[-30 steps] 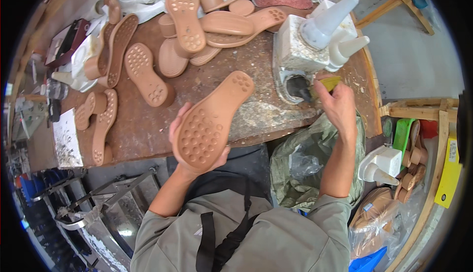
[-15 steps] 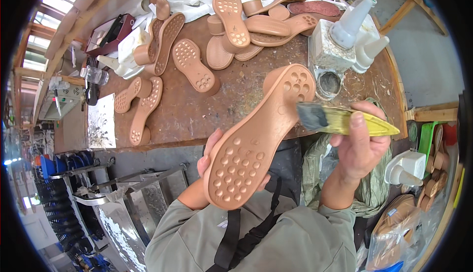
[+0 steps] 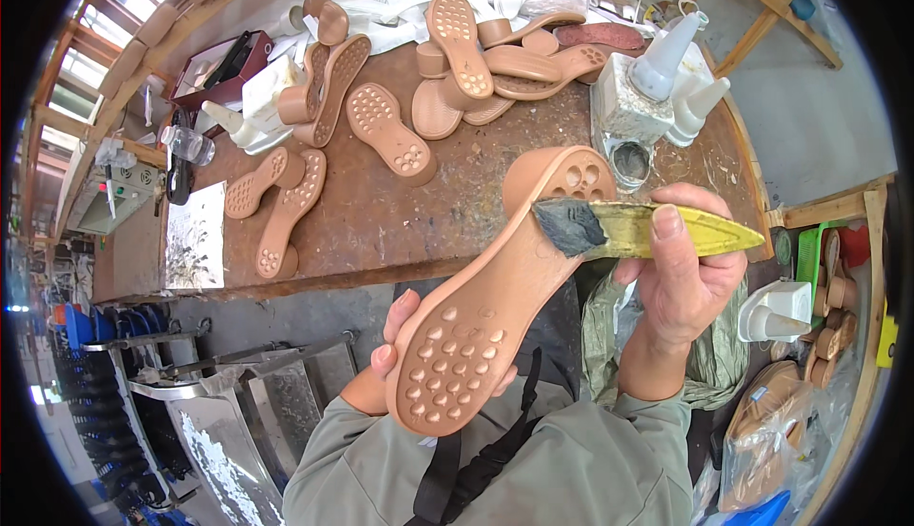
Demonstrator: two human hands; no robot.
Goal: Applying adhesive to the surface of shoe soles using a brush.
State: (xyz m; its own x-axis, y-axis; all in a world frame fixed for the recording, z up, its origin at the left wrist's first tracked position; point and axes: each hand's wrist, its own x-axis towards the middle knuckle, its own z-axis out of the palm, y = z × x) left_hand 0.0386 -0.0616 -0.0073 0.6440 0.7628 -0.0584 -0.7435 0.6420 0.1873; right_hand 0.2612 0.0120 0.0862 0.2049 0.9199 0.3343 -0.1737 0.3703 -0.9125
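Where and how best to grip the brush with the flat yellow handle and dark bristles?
By the flat, tapering yellow handle, likely mid-length, coming from the right. It points right, while the dark bristles point left, over the tan, dimpled shoe sole. A thumb-on-top pinch, like the bare right hand's, suits the flat shape and should leave the bristles clear.

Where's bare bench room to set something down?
The scuffed brown tabletop is open between two tan, dimpled, heeled soles at left and the tan heeled sole in the left hand. Its back is crowded with piled tan soles and thin white pieces.
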